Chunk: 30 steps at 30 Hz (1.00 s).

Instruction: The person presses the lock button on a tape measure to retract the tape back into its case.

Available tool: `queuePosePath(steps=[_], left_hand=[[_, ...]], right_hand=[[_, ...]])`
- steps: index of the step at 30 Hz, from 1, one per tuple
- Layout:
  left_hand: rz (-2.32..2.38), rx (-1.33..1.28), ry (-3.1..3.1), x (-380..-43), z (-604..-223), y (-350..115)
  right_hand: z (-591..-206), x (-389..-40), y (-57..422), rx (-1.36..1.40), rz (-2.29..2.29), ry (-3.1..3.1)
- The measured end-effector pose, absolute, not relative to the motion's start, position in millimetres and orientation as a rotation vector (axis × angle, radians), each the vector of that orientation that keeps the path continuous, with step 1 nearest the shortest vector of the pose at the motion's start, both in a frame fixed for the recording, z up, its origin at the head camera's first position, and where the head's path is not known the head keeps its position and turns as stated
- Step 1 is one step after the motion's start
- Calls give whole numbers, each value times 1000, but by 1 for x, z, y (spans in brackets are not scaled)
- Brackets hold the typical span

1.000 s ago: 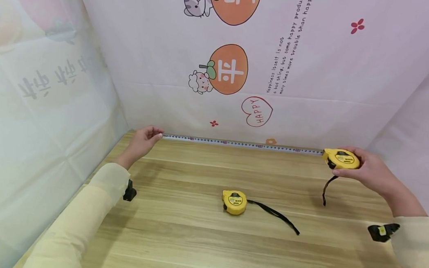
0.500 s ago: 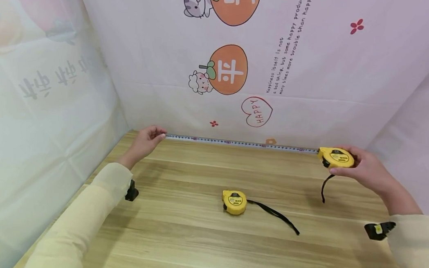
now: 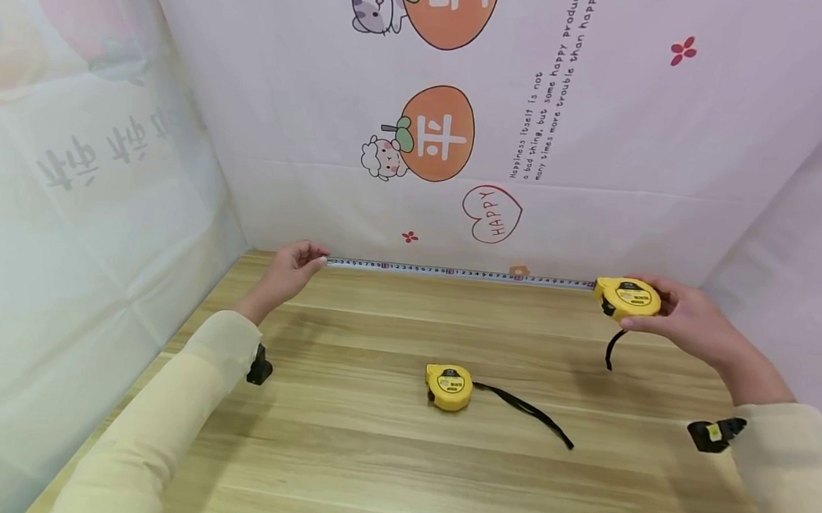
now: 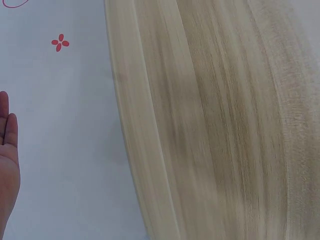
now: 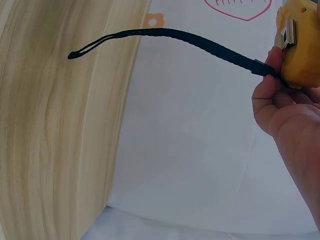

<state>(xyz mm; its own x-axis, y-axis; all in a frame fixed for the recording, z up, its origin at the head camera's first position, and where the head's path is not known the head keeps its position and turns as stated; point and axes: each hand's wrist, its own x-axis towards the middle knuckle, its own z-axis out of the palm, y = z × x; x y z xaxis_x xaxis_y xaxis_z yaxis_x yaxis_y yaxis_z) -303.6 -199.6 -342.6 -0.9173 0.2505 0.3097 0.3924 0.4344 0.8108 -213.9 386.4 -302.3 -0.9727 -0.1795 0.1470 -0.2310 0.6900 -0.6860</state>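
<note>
- Nearest, we found one yellow tape measure (image 3: 449,389) lying on the wood-grain worktop (image 3: 342,464), its black strap (image 3: 530,410) trailing right.
- Farther off, we saw the right hand (image 3: 693,319), fingers clasped around a second tape measure (image 3: 630,298).
- We noted the left hand (image 3: 290,273), fingers pinching the end of the extended blade (image 3: 480,275).
- Behind, we recorded a printed cloth backdrop (image 3: 298,132).

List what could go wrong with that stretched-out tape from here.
The left hand pinches only the end of the measuring blade; if it slips, the blade could whip back toward the right hand. The black strap dangling from the held yellow tape measure might snag when moved.
</note>
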Motion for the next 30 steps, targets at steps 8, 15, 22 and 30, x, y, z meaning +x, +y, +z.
queuePosePath(steps=[8, 15, 22, 30], left_hand=[[-1497, -586, -2530, -303, -343, -196], [-1493, -610, -2504, -305, -345, -196], [-1500, -611, -2507, -305, -344, -193], [-1511, -613, -2515, -303, -342, -188]], right_hand=[[-303, -216, 384, 368, 1148, -2835], [-302, -217, 381, 335, 1152, -2861], [-304, -219, 381, 353, 1204, -2847], [-304, -220, 379, 363, 1216, -2846]])
